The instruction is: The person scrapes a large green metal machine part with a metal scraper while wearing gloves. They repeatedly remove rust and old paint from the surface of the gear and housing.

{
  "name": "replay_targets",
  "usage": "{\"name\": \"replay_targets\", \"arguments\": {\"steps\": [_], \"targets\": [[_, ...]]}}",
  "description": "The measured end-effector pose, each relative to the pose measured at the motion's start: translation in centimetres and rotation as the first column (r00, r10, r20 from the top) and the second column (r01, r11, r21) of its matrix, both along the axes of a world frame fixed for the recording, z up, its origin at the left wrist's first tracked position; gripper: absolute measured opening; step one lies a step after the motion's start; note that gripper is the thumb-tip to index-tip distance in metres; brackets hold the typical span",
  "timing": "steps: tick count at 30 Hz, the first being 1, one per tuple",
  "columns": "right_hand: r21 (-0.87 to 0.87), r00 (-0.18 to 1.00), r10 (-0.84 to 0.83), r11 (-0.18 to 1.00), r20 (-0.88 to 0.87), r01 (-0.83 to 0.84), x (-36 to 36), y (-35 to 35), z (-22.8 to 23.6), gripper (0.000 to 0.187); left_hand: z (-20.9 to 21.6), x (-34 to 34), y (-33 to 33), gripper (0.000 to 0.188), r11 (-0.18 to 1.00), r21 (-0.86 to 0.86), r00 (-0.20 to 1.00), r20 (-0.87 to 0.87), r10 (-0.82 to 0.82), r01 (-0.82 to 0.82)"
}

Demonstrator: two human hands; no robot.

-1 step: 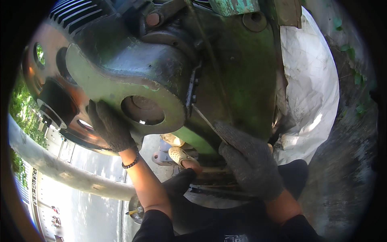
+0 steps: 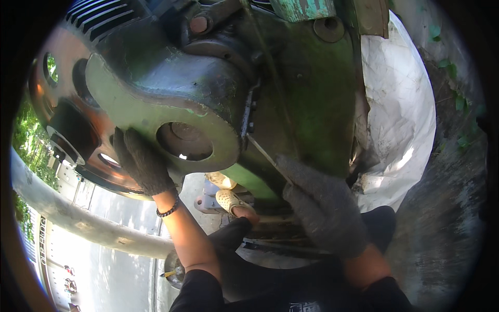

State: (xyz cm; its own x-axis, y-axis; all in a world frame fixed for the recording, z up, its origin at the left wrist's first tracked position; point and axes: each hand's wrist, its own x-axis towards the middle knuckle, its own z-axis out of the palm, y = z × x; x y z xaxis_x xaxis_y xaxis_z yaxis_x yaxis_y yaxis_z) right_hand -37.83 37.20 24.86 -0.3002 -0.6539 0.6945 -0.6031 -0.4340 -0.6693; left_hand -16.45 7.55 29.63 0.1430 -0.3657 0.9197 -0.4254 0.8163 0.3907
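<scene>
My right hand (image 2: 322, 208), in a dark grey knit glove, is closed around a slim metal rod-like tool (image 2: 263, 152). The tool's tip meets a bolted flange (image 2: 247, 119) at the right edge of a green metal guard (image 2: 125, 99); its handle end is hidden in the glove. My left hand (image 2: 139, 161), gloved as well, rests with fingers stretched along the guard's lower left edge. Beside those fingers stands a large copper-coloured wheel (image 2: 62, 96) with round holes. A big round opening (image 2: 184, 140) shows in the guard between my two hands.
White sheeting (image 2: 397, 104) hangs on the right, next to a rough wall (image 2: 447, 223). A thick grey pipe (image 2: 93, 221) crosses the lower left, with a brush (image 2: 170, 273) in a container near its end. My shoe (image 2: 226, 200) is under the machine. Beyond the pipe runs a road.
</scene>
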Motion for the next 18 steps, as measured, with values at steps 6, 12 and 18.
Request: {"name": "replay_targets", "arguments": {"steps": [6,12,18], "targets": [[0.118,1.000,-0.010,0.993,-0.017,0.012,0.4,2.2,5.2,0.039,-0.1,-0.1,-0.5,0.056,0.995,0.069,0.996,-0.059,-0.070,0.074],[0.041,0.849,-0.113,0.987,-0.515,0.157,1.8,3.3,5.7,0.032,-0.2,0.4,-1.7,0.053,0.997,-0.035,0.998,0.003,-0.069,0.069],[0.156,0.769,-0.159,0.935,-0.620,0.319,5.0,2.7,9.8,0.032,0.0,0.7,-2.2,0.053,0.955,-0.263,0.962,0.193,0.193,-0.139]]}}
